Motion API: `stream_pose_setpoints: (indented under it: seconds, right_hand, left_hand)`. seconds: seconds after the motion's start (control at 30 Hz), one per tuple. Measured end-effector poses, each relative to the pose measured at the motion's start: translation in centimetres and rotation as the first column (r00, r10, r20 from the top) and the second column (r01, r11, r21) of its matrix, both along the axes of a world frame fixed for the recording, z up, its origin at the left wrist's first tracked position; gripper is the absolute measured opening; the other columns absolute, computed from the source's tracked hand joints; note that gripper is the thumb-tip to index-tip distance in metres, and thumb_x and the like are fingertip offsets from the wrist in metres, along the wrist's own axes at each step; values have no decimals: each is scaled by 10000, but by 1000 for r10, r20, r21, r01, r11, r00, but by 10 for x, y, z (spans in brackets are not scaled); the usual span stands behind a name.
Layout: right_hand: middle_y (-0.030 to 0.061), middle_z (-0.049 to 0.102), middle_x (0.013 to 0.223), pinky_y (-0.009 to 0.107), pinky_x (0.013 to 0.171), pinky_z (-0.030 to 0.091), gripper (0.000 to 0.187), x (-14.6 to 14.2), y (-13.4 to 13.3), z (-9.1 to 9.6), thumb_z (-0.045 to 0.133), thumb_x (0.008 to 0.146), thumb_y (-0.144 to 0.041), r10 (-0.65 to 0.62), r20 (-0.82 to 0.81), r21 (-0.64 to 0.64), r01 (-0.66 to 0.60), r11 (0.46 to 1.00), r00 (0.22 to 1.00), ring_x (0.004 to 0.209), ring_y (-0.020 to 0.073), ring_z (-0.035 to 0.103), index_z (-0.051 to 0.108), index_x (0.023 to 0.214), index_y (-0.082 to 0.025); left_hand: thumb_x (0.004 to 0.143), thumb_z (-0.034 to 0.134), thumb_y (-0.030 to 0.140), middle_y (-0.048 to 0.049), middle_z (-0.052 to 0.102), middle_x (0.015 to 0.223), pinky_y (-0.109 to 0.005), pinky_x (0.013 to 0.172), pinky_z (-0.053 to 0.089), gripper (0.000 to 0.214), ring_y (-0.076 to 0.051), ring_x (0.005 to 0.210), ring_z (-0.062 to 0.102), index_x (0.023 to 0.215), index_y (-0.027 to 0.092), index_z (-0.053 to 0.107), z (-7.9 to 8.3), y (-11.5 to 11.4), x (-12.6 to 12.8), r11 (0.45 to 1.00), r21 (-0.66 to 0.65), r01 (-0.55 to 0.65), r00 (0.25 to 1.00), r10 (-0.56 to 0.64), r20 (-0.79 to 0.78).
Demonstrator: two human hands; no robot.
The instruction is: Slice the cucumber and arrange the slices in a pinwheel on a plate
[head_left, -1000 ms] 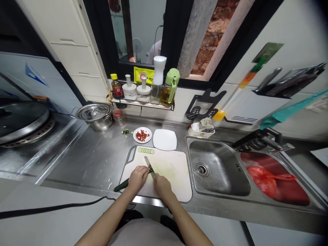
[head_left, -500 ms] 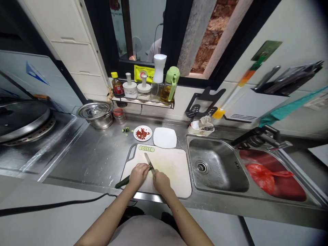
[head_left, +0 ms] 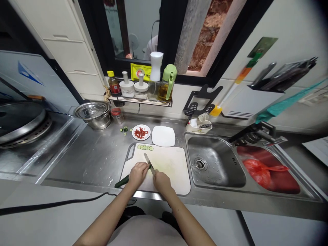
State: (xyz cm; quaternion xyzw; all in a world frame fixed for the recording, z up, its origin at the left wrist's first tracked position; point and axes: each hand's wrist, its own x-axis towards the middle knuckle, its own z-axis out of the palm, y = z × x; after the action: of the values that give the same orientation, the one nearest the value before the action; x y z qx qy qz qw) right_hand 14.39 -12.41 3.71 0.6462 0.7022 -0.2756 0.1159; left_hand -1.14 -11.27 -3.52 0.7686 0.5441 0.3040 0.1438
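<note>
My left hand (head_left: 137,173) is curled over a dark green cucumber (head_left: 121,181) that lies on the white cutting board (head_left: 172,167), its tail sticking out past the board's left edge. My right hand (head_left: 161,181) grips a knife (head_left: 149,163), whose blade rests across the cucumber's cut end beside my left fingers. A short row of cucumber slices (head_left: 145,147) lies along the board's far edge.
Behind the board stand a small plate of red chilli pieces (head_left: 140,132) and an empty white plate (head_left: 163,136). A sink (head_left: 214,164) lies to the right, then a basin with a red bag (head_left: 261,171). A lidded pot (head_left: 93,114) and a condiment shelf (head_left: 139,92) are at the back.
Both hands stay on the cucumber and knife; the blade has shifted only slightly. The view has drifted a little.
</note>
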Motion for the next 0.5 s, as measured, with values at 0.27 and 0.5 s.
stream_pose_setpoints:
  seconds: [0.27, 0.5]
  right_hand:
    - [151, 695, 1021, 300, 764, 442, 314, -6, 13, 1, 348, 946, -185, 5, -39, 35, -4, 999, 999, 989, 231, 655, 579, 1153, -136]
    - [120, 699, 1043, 282, 721, 423, 293, 15, 3, 5, 360, 957, -243, 12, -46, 3, -12, 1000, 999, 968, 226, 656, 612, 1088, -167]
  left_hand:
    - [941, 478, 264, -51, 705, 933, -344, 838, 504, 220, -185, 904, 615, 960, 228, 694, 2, 1, -1, 1000, -9, -2, 1000, 2, -14]
    - [936, 488, 276, -38, 706, 934, -327, 788, 487, 201, -185, 875, 613, 982, 236, 679, 9, 0, 2, 998, -25, -52, 996, 50, -78]
